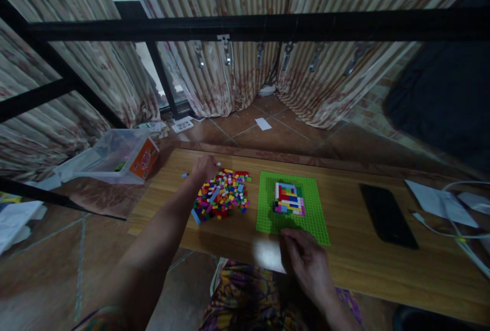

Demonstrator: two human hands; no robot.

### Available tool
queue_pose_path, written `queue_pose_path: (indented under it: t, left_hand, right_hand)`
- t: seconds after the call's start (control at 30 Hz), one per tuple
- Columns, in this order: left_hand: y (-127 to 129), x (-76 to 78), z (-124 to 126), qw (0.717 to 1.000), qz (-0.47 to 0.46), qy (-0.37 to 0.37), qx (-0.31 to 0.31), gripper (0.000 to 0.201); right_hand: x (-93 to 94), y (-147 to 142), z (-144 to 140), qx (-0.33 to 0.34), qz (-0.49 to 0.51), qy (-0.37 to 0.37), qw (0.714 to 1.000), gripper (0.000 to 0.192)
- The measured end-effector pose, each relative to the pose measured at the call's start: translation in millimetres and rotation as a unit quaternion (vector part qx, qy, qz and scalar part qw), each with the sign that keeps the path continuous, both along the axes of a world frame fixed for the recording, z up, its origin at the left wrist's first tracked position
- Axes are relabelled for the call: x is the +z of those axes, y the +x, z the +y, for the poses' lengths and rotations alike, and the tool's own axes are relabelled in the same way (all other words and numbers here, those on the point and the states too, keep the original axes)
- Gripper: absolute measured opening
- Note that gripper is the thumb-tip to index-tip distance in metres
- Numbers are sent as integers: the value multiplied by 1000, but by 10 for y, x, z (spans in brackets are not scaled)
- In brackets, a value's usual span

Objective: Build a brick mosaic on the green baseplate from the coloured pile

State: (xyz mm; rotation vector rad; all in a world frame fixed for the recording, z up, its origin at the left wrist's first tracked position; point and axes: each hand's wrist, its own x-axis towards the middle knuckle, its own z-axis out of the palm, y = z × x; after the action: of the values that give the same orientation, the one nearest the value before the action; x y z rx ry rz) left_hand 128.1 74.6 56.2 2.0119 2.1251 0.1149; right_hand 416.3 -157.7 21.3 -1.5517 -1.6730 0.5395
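My left hand (206, 168) reaches to the far left side of a pile of small toy building bricks (225, 193) in many colours. Its fingers are bunched together; whatever they hold is hidden. Close by that hand lies a small white brick (219, 164). A green studded baseplate (266, 219) lies to the right of the pile, bearing a multicoloured block of bricks (290, 199) in its middle. At the near edge of the baseplate is my right hand (306, 259), its fingers curled in, and I cannot make out anything between them.
The wooden table (344, 264) also carries a dark phone (388, 216), white papers (440, 203) and white cables (436, 229) at the right. Left of the table, a clear plastic bin (115, 155) with an orange label sits low. A dark metal bar (245, 27) crosses before striped curtains.
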Motion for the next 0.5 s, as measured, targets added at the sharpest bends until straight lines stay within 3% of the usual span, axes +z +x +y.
queue_pose_path:
  t: [0.27,0.5]
  left_hand:
    - [55,78,-135,999,-2,6,-54,25]
    - [-59,284,-276,990,-58,29,-129,25]
  right_hand:
    - [9,-35,1,4,17,4,1000,24]
    - [-38,19,-18,-1,29,-6,1000,25]
